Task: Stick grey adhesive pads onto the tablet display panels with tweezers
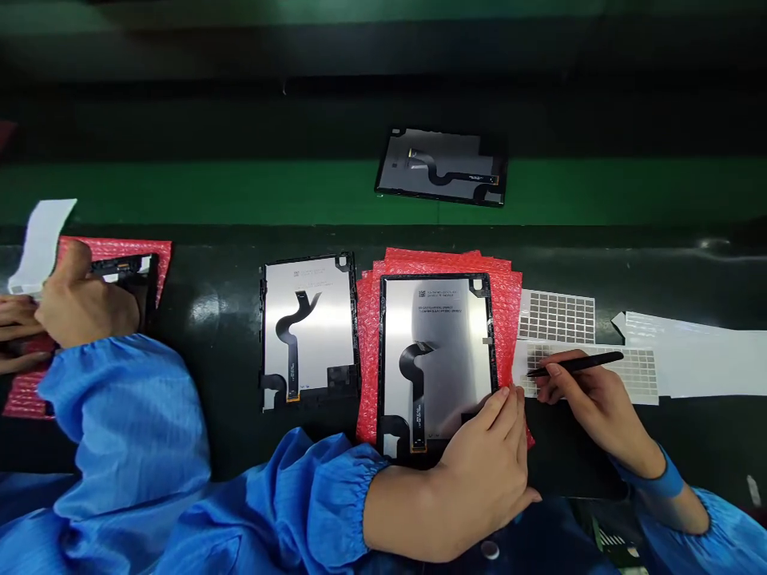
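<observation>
A tablet display panel [455,375] lies silver back up on a stack of red bubble-wrap sheets [509,319]. My left hand [479,471] rests across the panel's lower right corner with its fingers stretched out, hiding that corner. My right hand [599,403] is closed around a slim black pen-like tool [590,362]; whether it is a pen or tweezers I cannot tell. The tool's tip is at the left part of a white sheet of small grey stickers [644,375]. Just behind lies a second sticker sheet [557,315]. A black flex cable [418,399] runs along the panel's back.
Another display panel [311,335] lies to the left, and a third [443,166] on the green strip [240,192] beyond. Plain white sheets [707,355] lie far right. At left, a co-worker's hands [89,299] work over a panel on red bubble wrap [161,255].
</observation>
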A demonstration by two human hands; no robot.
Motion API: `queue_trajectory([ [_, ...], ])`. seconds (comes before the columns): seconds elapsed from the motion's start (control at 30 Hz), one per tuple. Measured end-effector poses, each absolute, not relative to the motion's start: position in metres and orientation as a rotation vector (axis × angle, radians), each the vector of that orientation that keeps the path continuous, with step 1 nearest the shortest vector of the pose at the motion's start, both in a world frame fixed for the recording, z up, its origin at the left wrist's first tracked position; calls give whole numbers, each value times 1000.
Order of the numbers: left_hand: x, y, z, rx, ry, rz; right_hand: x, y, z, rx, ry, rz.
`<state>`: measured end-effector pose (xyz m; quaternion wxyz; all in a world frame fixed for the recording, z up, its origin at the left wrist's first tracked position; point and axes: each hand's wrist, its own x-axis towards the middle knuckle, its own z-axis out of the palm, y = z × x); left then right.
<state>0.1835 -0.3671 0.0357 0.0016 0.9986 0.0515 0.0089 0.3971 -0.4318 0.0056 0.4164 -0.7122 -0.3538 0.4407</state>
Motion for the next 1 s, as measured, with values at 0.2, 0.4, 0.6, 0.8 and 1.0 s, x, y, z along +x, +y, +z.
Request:
queue_trajectory([
  [0.2,184,-373,30,3062,217,15,397,-431,13,-1860,-912,1089],
  [0.4,186,-376,25,3051,240,20,394,-425,14,-1802,-783,1100],
  [0.6,175,-358,50,2998,112,223,392,-420,39,-1673,-709,1028],
  [0.8,134,-328,91,2866,255,167,332,-383,85,-1588,-759,889],
  [1.0,120,-310,62,2855,564,95,277,-330,61,-1687,-1065,999],
])
